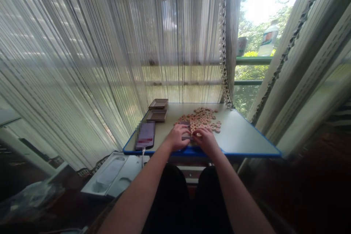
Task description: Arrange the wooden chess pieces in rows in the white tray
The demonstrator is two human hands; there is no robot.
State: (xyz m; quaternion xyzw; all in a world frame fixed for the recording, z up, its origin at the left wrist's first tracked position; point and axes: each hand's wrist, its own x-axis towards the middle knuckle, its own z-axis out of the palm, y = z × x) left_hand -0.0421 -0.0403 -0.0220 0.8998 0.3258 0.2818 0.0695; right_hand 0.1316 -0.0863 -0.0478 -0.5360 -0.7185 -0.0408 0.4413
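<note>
My left hand is curled over a small brown box near the table's front edge, its fingers gripping it. My right hand is beside the box's right side, thumb and fingers drawn together at a round wooden game piece. The fingers partly cover that piece and the box's inside. Many round wooden game pieces with markings too small to read lie in a loose heap just beyond both hands.
The light table has a blue rim. Two shallow brown box parts lie at the back left, with a phone and its cable in front. An open white box is below left. Curtains hang behind; a bottle stands by the window.
</note>
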